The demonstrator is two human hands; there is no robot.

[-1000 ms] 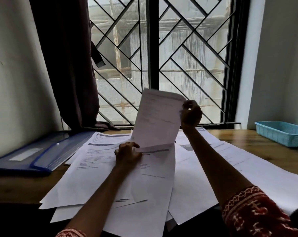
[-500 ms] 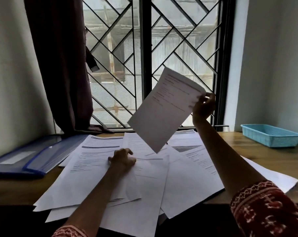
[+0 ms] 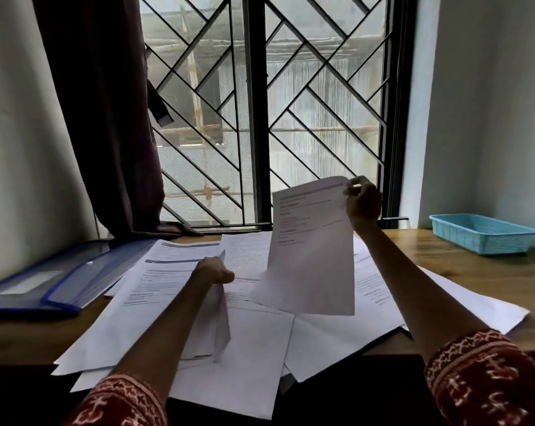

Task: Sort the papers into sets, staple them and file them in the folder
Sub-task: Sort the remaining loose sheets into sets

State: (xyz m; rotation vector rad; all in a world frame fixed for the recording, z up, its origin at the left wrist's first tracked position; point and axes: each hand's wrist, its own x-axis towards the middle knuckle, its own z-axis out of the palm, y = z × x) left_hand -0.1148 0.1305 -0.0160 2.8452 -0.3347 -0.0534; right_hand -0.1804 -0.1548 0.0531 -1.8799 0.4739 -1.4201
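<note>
Several printed white papers [image 3: 327, 339] lie spread and overlapping across the wooden desk [image 3: 462, 265]. My right hand [image 3: 363, 202] pinches the top right corner of one printed sheet [image 3: 312, 250] and holds it up above the pile, its text side facing me. My left hand [image 3: 212, 270] grips another sheet [image 3: 211, 327] by its upper edge and lifts it, so the paper curls down under my wrist. Two blue plastic folders [image 3: 60, 281] lie flat at the desk's left, by the wall.
A light blue plastic basket [image 3: 481, 233] stands at the desk's far right near the wall. A barred window [image 3: 260, 118] and a dark curtain [image 3: 106, 118] rise behind the desk. Some papers hang over the desk's front edge.
My right hand has lowered its sheet from high against the window towards the pile. My left hand, which rested on the papers, now grips a sheet and lifts it.
</note>
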